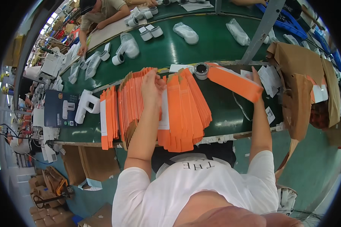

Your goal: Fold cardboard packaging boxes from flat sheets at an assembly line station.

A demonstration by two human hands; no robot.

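Carton, orange and long [235, 84], lies at two o'clock on my dial, slanting from beside a round grey part [201, 71] at one o'clock toward the right hand [257, 82]. That hand has its far end: I see the fingers nearly straight and only slightly parted, with the carton against them, while the thumb side is hidden from me. The left hand [152, 87], at eleven, has its fingers bent and drawn close together over the upper end of a packed row of orange flat cartons [130, 100]; I cannot tell whether they pinch one. A fanned stack of orange flat cartons [187, 117] spreads at the dial's centre, and a shorter bundle [109, 117] lies at nine. Farther out at nine I have a white device [86, 106] beside a dark blue box [57, 109]. Loose white papers [271, 81] lie at two, just beside a brown cardboard box [297, 64]. Beyond the green workbench [225, 125], a green belt [159, 51] carries a bagged white device [186, 33] at twelve, and a co-worker [108, 13] leans over it at eleven.
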